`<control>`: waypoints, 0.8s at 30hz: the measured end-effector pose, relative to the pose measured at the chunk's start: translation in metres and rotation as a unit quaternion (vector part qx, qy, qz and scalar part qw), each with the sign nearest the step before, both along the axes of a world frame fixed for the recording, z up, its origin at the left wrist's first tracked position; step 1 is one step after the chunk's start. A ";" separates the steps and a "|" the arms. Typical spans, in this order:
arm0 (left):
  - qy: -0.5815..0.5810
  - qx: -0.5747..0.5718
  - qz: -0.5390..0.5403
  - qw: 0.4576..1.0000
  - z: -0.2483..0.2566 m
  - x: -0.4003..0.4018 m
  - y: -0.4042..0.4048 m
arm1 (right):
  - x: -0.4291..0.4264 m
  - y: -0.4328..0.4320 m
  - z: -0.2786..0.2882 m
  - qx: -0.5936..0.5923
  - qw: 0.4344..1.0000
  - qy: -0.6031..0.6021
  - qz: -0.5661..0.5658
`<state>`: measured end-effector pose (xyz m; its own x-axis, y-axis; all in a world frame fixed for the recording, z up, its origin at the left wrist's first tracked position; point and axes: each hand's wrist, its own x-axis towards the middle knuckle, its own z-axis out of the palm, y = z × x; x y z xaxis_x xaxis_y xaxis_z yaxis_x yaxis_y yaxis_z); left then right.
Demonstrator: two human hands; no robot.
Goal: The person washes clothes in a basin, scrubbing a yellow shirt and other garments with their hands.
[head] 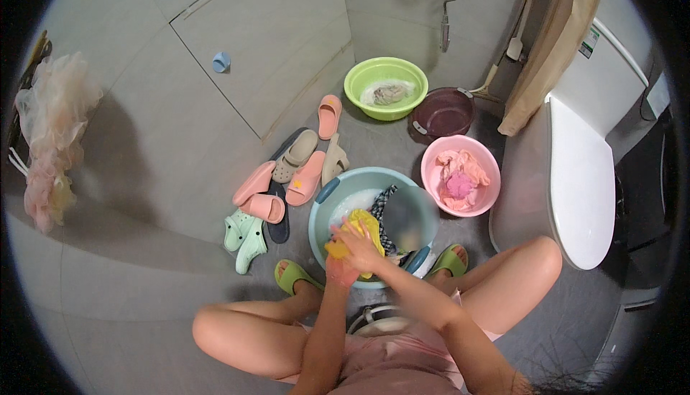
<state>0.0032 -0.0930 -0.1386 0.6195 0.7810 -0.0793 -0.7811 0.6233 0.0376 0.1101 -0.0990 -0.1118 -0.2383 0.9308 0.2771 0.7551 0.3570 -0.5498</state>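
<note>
Over a round blue basin (318, 233) on the floor, both hands work a wet yellow cloth (371, 228). My left hand (342, 271) is underneath with the cloth bunched in it, its fingers largely hidden. Across the top lies my right hand (358, 245), gripping the cloth against the left with fingers partly extended. An orange-yellow piece (337, 250) sticks out by the left hand; whether it belongs to the cloth I cannot tell. Foamy water (350, 201) and a dark checked fabric (381, 206) are in the basin. A blurred patch hides its right side.
Slippers and clogs (264, 201) lie left of the basin. A pink basin (490, 196) with pink fabric stands right, near a white toilet (585, 195). Behind are a dark basin (444, 112) and a green basin (353, 85) with sudsy cloth. A shower head (444, 36) hangs on the wall.
</note>
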 end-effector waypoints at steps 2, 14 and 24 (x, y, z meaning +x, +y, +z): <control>0.109 -0.022 -0.008 0.994 0.032 0.000 -0.007 | 0.005 0.016 0.006 -0.068 0.995 0.049 -0.055; 0.184 -0.031 -0.069 0.980 0.033 0.020 -0.015 | 0.021 0.031 -0.029 -0.063 0.971 0.058 -0.224; 0.090 -0.060 -0.055 0.993 0.046 0.003 -0.009 | 0.005 0.011 -0.001 -0.036 0.989 0.036 -0.139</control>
<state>0.0060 -0.1020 -0.0926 0.6683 0.6870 -0.2852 -0.6947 0.7135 0.0908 0.1147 -0.0883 -0.1132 0.0480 0.9753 0.2154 0.7766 0.0992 -0.6222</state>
